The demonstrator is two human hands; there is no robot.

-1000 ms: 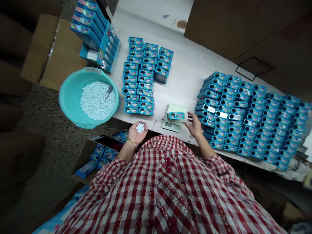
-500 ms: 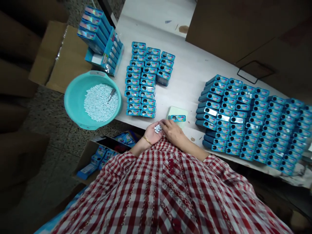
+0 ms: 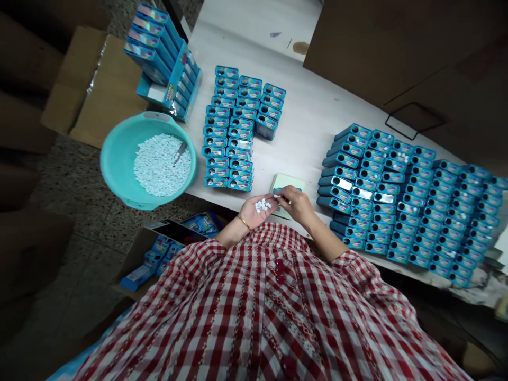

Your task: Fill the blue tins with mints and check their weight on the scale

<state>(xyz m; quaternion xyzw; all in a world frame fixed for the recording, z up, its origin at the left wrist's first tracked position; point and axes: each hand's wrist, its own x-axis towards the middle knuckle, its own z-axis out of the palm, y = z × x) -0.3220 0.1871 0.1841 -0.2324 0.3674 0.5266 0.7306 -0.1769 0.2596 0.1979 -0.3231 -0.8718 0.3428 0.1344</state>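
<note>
My left hand [image 3: 254, 212] lies palm up, cupping a small heap of white candy pellets [image 3: 262, 205]. Just right of it, my right hand [image 3: 297, 203] pinches with thumb and fingers close together, a speck of white at the tips that looks like one pellet. Behind the right hand, a blue candy box [image 3: 286, 189] stands on a pale green pad or scale [image 3: 282, 182], mostly hidden by the fingers. More white pellets fill the bottom of a turquoise basin [image 3: 115, 159], where the handle of a metal scoop or spoon [image 3: 180, 152] sticks out.
Rows of blue candy boxes [image 3: 228, 132] stand on the white table [image 3: 301, 132], with a larger block of boxes [image 3: 405, 201] to the right. A display carton [image 3: 169, 90] holds several boxes at the back left. Below the basin sits an open carton [image 3: 133, 264] of blue packs.
My right hand has moved from over the left palm to the right, in front of the box on the pad. The left palm has opened wider, its pellets spread out more.
</note>
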